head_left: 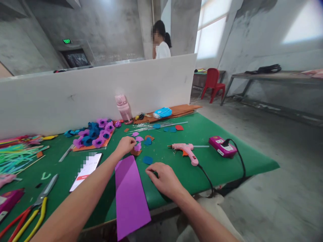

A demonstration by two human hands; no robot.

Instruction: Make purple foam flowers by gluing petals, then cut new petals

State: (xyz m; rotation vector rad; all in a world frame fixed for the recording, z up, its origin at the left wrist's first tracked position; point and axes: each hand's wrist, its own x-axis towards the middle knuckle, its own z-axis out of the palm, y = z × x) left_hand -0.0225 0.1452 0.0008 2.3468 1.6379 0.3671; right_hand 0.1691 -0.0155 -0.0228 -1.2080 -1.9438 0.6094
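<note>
My left hand is closed, its fingertips at several small purple petal-shaped pieces; whether a piece is between them is hidden. Just below it lies a purple sheet, which overhangs the table's near edge. My right hand rests to the right of the sheet with fingers curled and thumb tip against the index finger; nothing shows in it. A blue cut piece lies just beyond that hand. To its upper right is a pink hot glue gun on its side, with a glue stick in its back.
Purple and blue flowers lie at the back left. A phone and large scissors are on the left. A magenta power strip sits at right, its cable over the edge. A pink bottle stands by the white partition.
</note>
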